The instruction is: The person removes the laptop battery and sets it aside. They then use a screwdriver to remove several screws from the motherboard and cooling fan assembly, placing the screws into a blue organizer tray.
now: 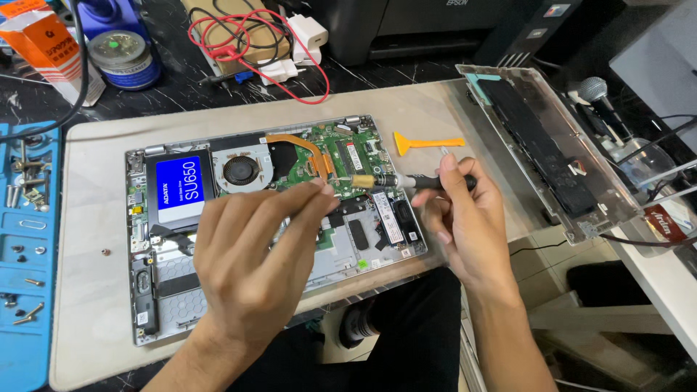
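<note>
My left hand (254, 268) hovers over the opened laptop base (276, 218), fingers curled, fingertips pinched at the front end of the screwdriver (406, 181). My right hand (465, 218) grips the screwdriver's black handle, holding the tool level above the green circuit board (341, 156). Left of my left hand sits the blue drive (179, 187), with the round fan (242, 170) beside it. Just beyond my right hand lies an orange pry tool (425, 142) on the surface (94, 290). Further right leans the detached cover panel (544, 145). Well left, a blue tray (25, 239) holds screws.
</note>
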